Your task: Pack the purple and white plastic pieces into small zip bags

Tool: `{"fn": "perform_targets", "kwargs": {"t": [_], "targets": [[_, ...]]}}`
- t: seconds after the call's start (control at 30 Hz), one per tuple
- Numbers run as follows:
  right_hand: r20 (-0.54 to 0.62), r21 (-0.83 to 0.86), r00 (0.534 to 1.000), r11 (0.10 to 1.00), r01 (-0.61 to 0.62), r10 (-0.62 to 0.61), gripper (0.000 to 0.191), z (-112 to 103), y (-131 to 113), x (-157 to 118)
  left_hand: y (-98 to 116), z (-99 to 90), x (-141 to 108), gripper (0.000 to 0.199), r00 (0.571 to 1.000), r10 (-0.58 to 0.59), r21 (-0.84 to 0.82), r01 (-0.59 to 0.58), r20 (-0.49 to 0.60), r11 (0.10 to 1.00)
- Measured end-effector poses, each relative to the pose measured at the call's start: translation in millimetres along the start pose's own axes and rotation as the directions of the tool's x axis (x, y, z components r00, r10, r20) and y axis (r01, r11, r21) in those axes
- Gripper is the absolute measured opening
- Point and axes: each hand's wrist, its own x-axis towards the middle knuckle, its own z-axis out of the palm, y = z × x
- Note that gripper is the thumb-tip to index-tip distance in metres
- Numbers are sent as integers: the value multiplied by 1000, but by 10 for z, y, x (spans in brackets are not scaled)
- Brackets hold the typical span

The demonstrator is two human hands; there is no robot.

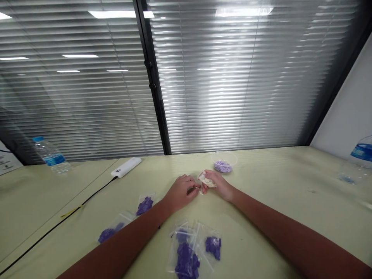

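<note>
Above the middle of the table, my right hand point(220, 185) is closed around a small, crumpled cream-white piece point(207, 179); whether it is a packet, paper or cloth I cannot tell. My left hand point(181, 192) is just to its left, thumb and fingers pinched together by the lower edge of that piece. Anything between the left fingertips is too small to name. Just behind my right hand stands a round clear plastic bowl point(223, 166) with light purple bits in it.
Clear zip bags of dark purple pieces lie nearby: one point(144, 205) left of my left hand, one point(112, 231) beside my left forearm, several point(186, 257) in front. A white power bank point(126, 167) with a black cable point(84, 203) and water bottles point(52, 155) stand farther out.
</note>
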Motion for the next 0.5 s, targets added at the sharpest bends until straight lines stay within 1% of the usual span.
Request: {"fn": "perform_targets", "kwargs": {"t": [0.07,0.1,0.2,0.3,0.37,0.5], "targets": [[7,-2,1000,1000,6,-6,28,2,10,3,28,-13,-5,17,1000,13,7,-13,9,1000],[-8,6,1000,1000,12,-12,29,-3,19,9,42,-15,-5,17,1000,14,15,-14,8,1000],[-101,57,995,998,27,-21,37,-36,51,48,73,10,9,22,1000,-7,43,7,8,999],[-172,98,985,995,30,-13,40,-67,76,88,85,60,44,20,998,-54,55,53,11,997],[-185,102,983,994,32,-12,40,-72,87,100,82,83,64,16,998,-65,66,64,15,996],[-190,52,981,997,50,-39,40,-68,113,96,66,70,72,15,999,-30,85,28,27,996]]}}
